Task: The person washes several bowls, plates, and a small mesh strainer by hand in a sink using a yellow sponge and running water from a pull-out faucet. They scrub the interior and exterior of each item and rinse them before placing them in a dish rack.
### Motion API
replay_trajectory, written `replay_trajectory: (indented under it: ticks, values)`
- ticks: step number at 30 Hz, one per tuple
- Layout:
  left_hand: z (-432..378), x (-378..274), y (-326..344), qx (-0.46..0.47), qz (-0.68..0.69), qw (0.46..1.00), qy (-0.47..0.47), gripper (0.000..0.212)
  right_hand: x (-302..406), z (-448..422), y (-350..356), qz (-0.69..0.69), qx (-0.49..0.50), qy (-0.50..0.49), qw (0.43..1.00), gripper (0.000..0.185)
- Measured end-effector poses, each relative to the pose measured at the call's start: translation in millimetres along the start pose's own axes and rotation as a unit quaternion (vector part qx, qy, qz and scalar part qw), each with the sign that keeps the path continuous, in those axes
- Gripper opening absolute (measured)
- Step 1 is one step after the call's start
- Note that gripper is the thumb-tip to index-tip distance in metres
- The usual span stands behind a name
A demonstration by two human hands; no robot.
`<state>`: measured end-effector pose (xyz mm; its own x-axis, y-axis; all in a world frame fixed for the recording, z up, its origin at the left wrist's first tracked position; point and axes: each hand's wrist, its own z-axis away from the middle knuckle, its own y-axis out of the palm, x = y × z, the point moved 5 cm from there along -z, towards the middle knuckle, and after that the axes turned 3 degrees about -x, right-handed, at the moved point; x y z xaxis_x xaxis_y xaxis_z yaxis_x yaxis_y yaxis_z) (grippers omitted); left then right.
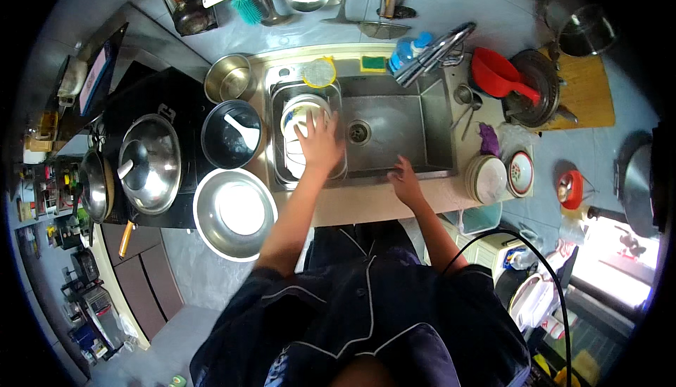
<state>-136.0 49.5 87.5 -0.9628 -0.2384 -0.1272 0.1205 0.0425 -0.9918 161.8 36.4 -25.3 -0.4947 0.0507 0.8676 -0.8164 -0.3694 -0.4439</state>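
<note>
My left hand is spread over a metal draining basket in the left part of the sink, at the stacked white bowls and plates inside it. Whether its fingers touch the dishes cannot be told. My right hand hovers at the front rim of the stainless steel sink basin, fingers apart and holding nothing. A drain shows in the basin floor. At the back rim lie a round yellow-edged scrubber and a green-and-yellow sponge.
A chrome faucet and blue bottle stand behind the sink. Stacked bowls, a purple cloth and a red ladle lie right. Leftward are a steel basin, a dark pot and a lidded wok.
</note>
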Motion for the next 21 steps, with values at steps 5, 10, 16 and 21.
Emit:
replay_trajectory:
  ticks: [5, 10, 16, 21]
  values:
    - [-69.6, 64.4, 32.4, 0.251, -0.079, 0.961, -0.084, 0.103, 14.7, 95.3, -88.3, 0.025, -0.058, 0.124, 0.990, 0.054]
    - [-82.0, 73.8, 21.5, 0.280, -0.068, 0.956, -0.049, 0.109, -71.5, 186.9, -149.0, -0.086, -0.146, 0.203, 0.964, 0.048]
    - [-50.9, 66.7, 8.6, 0.170, -0.097, 0.981, 0.002, 0.104, -132.9, 262.8, -181.8, -0.181, -0.184, 0.339, 0.905, 0.046]
    - [-8.5, 75.4, -6.1, 0.047, -0.045, 0.998, 0.011, 0.076, -134.4, 275.7, -217.1, -0.249, -0.256, 0.346, 0.868, 0.043]
